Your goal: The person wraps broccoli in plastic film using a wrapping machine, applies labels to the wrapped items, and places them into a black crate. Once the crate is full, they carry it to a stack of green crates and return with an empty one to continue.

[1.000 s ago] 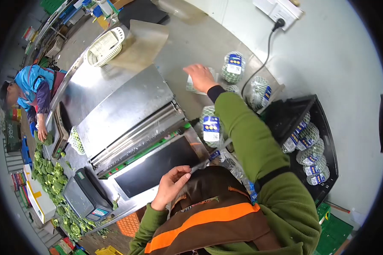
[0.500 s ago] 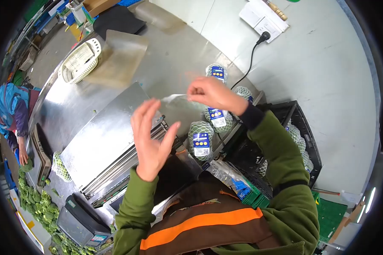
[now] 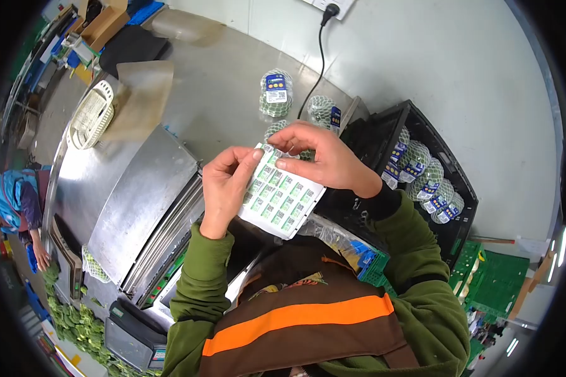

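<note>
My left hand [image 3: 225, 188] grips the left edge of a white sheet of labels [image 3: 280, 202], thumb on top. The sheet carries rows of small green-and-black printed stickers. At its upper edge, my right hand [image 3: 327, 160] pinches with thumb and forefinger; whether a single sticker is between them is hidden. Just behind my hands lie net-wrapped green produce packs with blue-and-white labels: one pack [image 3: 275, 94] farther off, another pack [image 3: 324, 112] by the wall and a third partly behind my right hand. A black crate [image 3: 449, 166] on my right contains several such packs [image 3: 415, 158].
A metal-topped machine [image 3: 141, 207] stands left of my hands. Beyond it is a cream basket [image 3: 91, 116]. A grey scale [image 3: 132, 339] and broccoli [image 3: 75, 320] are at lower left, near a co-worker in blue [image 3: 16, 201]. A black cable [image 3: 321, 63] hangs along the wall.
My hands were apart with a thin whitish strip between them; now they are together on the label sheet, lower down. The view has shifted, bringing more of the black crate into sight.
</note>
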Demonstrator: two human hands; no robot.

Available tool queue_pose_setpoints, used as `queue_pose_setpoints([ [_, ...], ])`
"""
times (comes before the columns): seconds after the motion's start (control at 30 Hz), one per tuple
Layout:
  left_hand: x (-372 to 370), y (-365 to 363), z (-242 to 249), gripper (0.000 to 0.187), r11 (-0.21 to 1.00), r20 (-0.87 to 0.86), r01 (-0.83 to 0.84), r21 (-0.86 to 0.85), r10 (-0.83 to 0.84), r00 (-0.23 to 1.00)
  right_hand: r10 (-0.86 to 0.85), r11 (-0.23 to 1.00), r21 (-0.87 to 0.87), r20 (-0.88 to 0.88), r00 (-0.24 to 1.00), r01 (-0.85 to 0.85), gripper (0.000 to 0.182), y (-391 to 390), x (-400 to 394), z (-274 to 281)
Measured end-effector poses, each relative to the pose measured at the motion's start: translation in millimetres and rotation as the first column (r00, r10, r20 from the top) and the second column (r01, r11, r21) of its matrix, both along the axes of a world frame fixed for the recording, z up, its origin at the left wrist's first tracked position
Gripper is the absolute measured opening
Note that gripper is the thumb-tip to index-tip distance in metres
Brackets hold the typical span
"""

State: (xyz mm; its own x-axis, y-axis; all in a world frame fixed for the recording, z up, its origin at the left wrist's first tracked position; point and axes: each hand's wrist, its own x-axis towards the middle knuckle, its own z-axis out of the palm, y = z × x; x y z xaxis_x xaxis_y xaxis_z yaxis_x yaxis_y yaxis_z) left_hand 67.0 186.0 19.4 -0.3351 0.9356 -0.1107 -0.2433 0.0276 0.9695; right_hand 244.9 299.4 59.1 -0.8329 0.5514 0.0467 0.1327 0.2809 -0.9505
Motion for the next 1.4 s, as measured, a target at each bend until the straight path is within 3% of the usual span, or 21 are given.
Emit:
queue_pose_setpoints([
  [0.13,13.9,5.8,-8.8,0.017,0.999,-0.073,0.042,0.035,-0.039,0.997,-0.117,0.992,-0.056,0.001,0.993,0.117,0.023,-0.5,8.8,-5.6],
  [0.2,20.4,8.4,-12.9,0.017,0.999,-0.060,0.037,-0.001,-0.037,0.997,-0.174,0.961,0.219,0.020,0.985,0.166,0.014,-1.4,13.6,-4.6],
  [0.23,23.0,10.5,-17.7,0.017,0.998,-0.053,0.056,0.001,-0.056,0.997,-0.193,0.958,0.222,0.027,0.981,0.182,0.014,-2.3,15.9,-9.3],
  [0.33,29.2,13.4,-37.8,0.024,0.998,-0.015,0.050,-0.041,-0.051,0.999,-0.311,0.701,0.654,-0.078,0.947,0.284,0.016,-10.1,19.6,-36.5],
  [0.37,32.1,15.2,-46.0,0.024,0.997,-0.009,0.062,-0.044,-0.063,0.998,-0.322,0.700,0.653,-0.071,0.944,0.288,0.016,-13.5,20.9,-41.4],
  [0.43,36.6,18.8,-61.8,0.026,0.988,0.224,0.048,-0.147,-0.014,0.974,-0.256,0.559,0.812,-0.019,0.966,0.164,0.014,-20.8,23.4,-48.9],
  [0.5,36.4,21.4,-72.1,0.026,0.979,0.383,0.089,-0.185,-0.012,0.924,-0.230,0.574,0.798,-0.057,0.971,0.183,0.007,-24.2,24.9,-57.1],
  [0.57,34.2,23.1,-84.7,0.023,0.964,0.351,0.029,-0.264,0.068,0.934,-0.366,0.787,0.405,-0.303,0.880,0.466,0.003,-23.8,25.4,-62.1],
  [0.6,31.6,22.1,-88.7,0.023,0.963,0.342,-0.010,-0.269,0.105,0.934,-0.520,0.806,0.144,-0.293,0.803,0.574,0.005,-13.2,31.6,-64.6],
  [0.63,26.9,19.4,-95.7,0.024,0.961,0.330,-0.044,-0.275,0.137,0.934,-0.729,0.676,-0.232,-0.073,0.681,0.699,0.007,5.5,38.1,-56.3],
  [0.67,22.4,15.3,-93.7,0.024,0.965,0.316,-0.046,-0.258,0.129,0.940,-0.824,0.559,-0.414,-0.182,0.537,0.718,0.011,46.1,48.1,-85.0],
  [0.7,18.4,11.6,-88.8,0.024,0.970,0.299,-0.045,-0.238,0.117,0.947,-0.889,0.355,-0.667,-0.026,0.457,0.654,0.019,81.7,63.8,-98.2],
  [0.73,17.0,8.2,-84.2,0.023,0.973,0.276,-0.070,-0.221,0.131,0.952,-0.928,0.020,-0.795,0.211,0.306,0.607,0.027,111.5,71.1,-113.4],
  [0.77,16.0,4.0,-79.9,0.023,0.974,0.255,-0.093,-0.205,0.145,0.956,-0.933,0.016,-0.795,0.205,0.295,0.606,0.027,129.9,80.9,-132.7],
  [0.83,12.1,-3.9,-73.6,0.023,0.977,0.259,-0.085,-0.194,0.135,0.957,-0.845,0.003,-0.611,0.422,0.328,0.792,0.030,149.1,94.0,-153.9],
  [0.93,13.9,-15.3,-67.4,0.023,0.968,0.279,-0.122,-0.218,0.181,0.943,-0.817,0.077,-0.525,0.454,0.356,0.847,0.032,146.4,101.3,-163.3],
  [1.17,15.7,-25.8,-72.3,0.023,0.971,0.295,-0.096,-0.217,0.159,0.942,-0.833,0.072,-0.589,0.408,0.374,0.805,0.025,165.2,94.3,-199.2],
  [1.27,17.0,-30.0,-67.4,0.023,0.973,0.275,-0.099,-0.209,0.155,0.949,-0.832,0.107,-0.350,0.481,0.277,0.931,0.023,180.0,90.5,-230.1],
  [1.3,18.3,-31.9,-63.0,0.023,0.970,0.259,-0.105,-0.220,0.162,0.952,-0.832,0.112,-0.353,0.478,0.282,0.929,0.023,179.6,88.7,-233.8],
  [1.37,17.3,-36.0,-61.9,0.023,0.964,0.240,-0.125,-0.233,0.182,0.954,-0.881,0.114,-0.607,0.304,0.363,0.786,0.028,178.7,87.8,-246.5],
  [1.4,15.6,-40.1,-64.2,0.023,0.968,0.239,-0.120,-0.221,0.173,0.955,-0.838,0.127,-0.507,0.405,0.366,0.853,0.036,184.7,90.9,-248.7],
])
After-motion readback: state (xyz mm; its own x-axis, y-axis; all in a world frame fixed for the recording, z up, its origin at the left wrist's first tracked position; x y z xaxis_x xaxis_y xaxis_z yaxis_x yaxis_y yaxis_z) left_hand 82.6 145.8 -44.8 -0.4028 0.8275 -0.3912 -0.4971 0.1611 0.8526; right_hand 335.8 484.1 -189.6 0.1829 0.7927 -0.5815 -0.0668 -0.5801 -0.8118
